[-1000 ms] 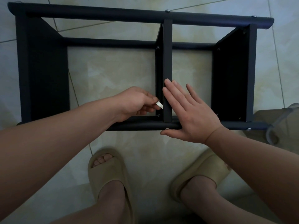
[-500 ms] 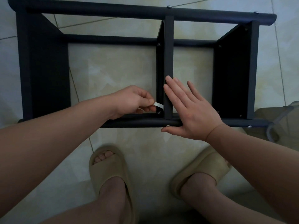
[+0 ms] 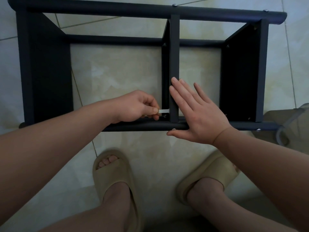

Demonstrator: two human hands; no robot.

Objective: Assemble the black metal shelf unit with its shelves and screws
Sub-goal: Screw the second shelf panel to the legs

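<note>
FLOOR ASSEMBLY: A black metal shelf unit (image 3: 150, 10) w/ round tube rails lies on its side on a pale glossy tiled floor (image 3: 117, 72), seen from above, directly in front of a standing person. Both hands reach to the middle of its near rail.

From left: a broad black end panel (image 3: 46, 72) stands on edge, well apart from the hands. The left hand (image 3: 138, 106), fingers curled, pinches a small flat silver metal tool (image 3: 164, 111) btwn thumb & forefinger. The tool's far end meets the left face of the narrow black middle shelf panel (image 3: 174, 56), just above a small silver screw (image 3: 165, 116) in the corner where panel & near rail join. Can't tell whether the tool engages the screw.

The right hand (image 3: 199, 114) lies open & flat, holding nothing, fingers straight & lightly spread. Its palm is over the near rail, forefinger along the middle panel's top edge, thumb below the rail nr another screw head (image 3: 174, 129).

Right of it stands the black right-end shelf panel (image 3: 240, 77). At frame's right edge is a dull olive object (image 3: 294, 124), partly cut off. At bottom are feet in beige foam slippers (image 3: 113, 178).
</note>
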